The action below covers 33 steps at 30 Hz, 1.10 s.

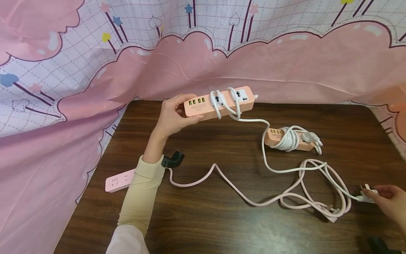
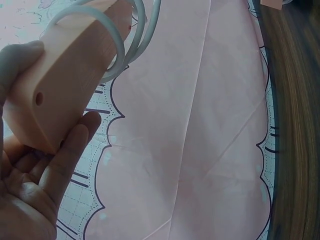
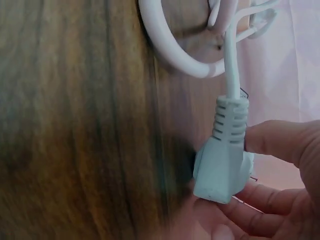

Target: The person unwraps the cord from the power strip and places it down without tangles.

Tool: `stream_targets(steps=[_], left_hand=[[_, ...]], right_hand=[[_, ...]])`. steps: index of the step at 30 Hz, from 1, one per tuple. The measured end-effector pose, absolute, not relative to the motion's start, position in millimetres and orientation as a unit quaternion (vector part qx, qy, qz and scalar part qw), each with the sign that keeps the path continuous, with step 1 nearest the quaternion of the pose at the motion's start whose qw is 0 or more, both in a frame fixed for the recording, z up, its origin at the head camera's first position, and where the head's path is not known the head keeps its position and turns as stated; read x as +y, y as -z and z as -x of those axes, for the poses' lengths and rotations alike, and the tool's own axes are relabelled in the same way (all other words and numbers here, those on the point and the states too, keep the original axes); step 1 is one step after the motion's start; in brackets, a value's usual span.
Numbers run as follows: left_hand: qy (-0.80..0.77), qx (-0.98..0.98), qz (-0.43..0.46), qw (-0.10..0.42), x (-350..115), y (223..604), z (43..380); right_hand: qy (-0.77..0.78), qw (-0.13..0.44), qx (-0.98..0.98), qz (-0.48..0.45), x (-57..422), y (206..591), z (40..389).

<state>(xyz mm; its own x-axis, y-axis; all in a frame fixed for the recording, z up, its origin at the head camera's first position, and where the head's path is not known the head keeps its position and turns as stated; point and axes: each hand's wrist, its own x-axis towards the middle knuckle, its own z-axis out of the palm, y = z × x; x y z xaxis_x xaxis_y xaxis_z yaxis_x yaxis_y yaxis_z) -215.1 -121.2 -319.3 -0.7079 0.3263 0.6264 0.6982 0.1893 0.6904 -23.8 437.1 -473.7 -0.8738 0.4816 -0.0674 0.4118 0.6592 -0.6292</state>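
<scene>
My left hand [image 1: 177, 114] grips the left end of an orange power strip [image 1: 203, 102], holding it raised above the table. White cord [image 1: 234, 102] loops loosely round the strip's middle and right part, then runs down to the right. At the far right, my right hand [image 1: 388, 201] pinches the white plug [image 1: 366, 195] on the end of that cord. The right wrist view shows the plug [image 3: 220, 165] between thumb and fingers. In the left wrist view, the raised strip [image 2: 70, 75] sits between thumb and fingers, its end facing the camera.
A second orange power strip [image 1: 274, 137], wound tightly with white cord, lies toward the back right. A pink power strip [image 1: 118, 180] is partly behind the left forearm. Its pink cord [image 1: 234, 188] crosses the dark wooden table [image 1: 222, 225] to a pink plug [image 1: 331, 213]. Patterned cloth [image 1: 285, 67] hangs behind.
</scene>
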Motion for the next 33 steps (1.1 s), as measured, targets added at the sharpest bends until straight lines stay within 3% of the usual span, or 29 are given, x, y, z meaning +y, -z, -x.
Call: stream_targets(steps=[8, 20, 25, 29, 33], left_hand=[[0.544, -0.752, 0.333, 0.165, -118.2, 317.8, 212.8], [0.541, -0.751, 0.343, 0.163, -113.7, 318.1, 212.9], [0.540, -0.752, 0.344, 0.160, -111.7, 318.6, 212.9], [0.537, -0.752, 0.347, 0.161, -110.6, 318.5, 212.6], [0.535, -0.753, 0.348, 0.162, -110.2, 318.3, 212.3]], right_hand=[[-0.296, 0.018, -0.929, 0.223, 457.4, 491.6, 22.9], [-0.214, 0.083, -0.957, 0.179, 455.3, 496.2, 45.9], [-0.207, 0.073, -0.964, 0.153, 418.0, 460.1, 56.5], [-0.239, 0.097, -0.959, 0.121, 366.3, 412.7, 58.7], [-0.271, 0.134, -0.951, 0.063, 332.3, 391.4, 65.2]])
